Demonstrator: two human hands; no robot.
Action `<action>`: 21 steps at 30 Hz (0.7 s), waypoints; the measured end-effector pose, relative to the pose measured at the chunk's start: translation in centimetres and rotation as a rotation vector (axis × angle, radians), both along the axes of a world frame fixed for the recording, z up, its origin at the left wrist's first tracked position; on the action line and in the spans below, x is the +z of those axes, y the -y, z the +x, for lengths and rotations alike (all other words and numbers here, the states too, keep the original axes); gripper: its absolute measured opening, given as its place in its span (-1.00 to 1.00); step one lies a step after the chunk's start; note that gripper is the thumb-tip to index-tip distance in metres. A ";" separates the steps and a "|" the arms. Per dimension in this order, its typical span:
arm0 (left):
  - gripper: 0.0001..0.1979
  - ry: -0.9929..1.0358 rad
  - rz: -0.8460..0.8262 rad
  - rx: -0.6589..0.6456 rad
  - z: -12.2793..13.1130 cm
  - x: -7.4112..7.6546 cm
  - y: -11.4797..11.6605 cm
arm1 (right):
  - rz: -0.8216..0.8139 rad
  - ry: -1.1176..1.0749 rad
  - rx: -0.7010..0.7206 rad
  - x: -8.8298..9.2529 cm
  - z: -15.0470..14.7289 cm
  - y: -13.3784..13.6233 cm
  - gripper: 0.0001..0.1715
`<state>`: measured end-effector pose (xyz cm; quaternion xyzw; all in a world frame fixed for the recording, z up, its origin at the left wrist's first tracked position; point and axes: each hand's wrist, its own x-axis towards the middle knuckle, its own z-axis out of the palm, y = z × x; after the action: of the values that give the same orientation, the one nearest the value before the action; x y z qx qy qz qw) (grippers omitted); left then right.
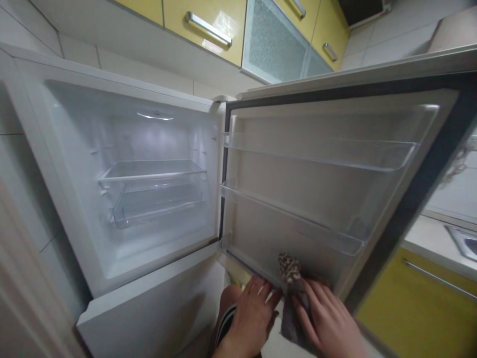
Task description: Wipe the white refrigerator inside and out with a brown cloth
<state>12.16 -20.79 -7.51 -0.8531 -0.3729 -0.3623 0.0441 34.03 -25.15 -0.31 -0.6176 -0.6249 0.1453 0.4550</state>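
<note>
The refrigerator door (283, 194) stands wide open, its inner side facing me, with a clear upper door shelf (324, 154) and a clear middle door shelf (294, 214). Low on this inner panel, my right hand (324, 308) is closed around a patterned grey-brown cloth (289, 268). Part of the cloth sticks up against the panel and part hangs below the fingers. Just to the left, my left hand (257, 308) rests its outstretched fingers along the door's lower edge, with nothing visible in it.
Left of the door is the lit refrigerator compartment (100, 233) with a glass shelf (152, 170) and a clear drawer (160, 204). Yellow cabinets (208, 15) hang above. At right are a counter (425, 238), a sink (465, 241) and a yellow lower cabinet (421, 308).
</note>
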 end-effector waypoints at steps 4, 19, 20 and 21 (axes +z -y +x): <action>-0.41 0.001 -0.063 -0.030 -1.8 0.3 -2.4 | -0.252 0.322 0.018 1.0 -1.7 -3.4 -0.37; -0.18 0.238 -0.433 0.121 -14.9 0.9 -11.9 | -0.257 0.413 0.539 2.2 -17.7 -16.7 -0.43; -0.24 0.255 -0.425 0.077 -15.3 1.4 -12.1 | -0.294 0.423 0.553 2.1 -16.5 -16.4 -0.40; -0.33 0.284 -0.408 0.054 -15.7 2.0 -12.5 | -0.350 0.425 0.563 2.0 -14.6 -15.8 -0.38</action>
<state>-3.57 -8.31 -5.54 -0.7746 -0.4633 -0.3946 -0.1722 19.48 -9.39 1.67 -0.5067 -0.8159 0.2374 0.1455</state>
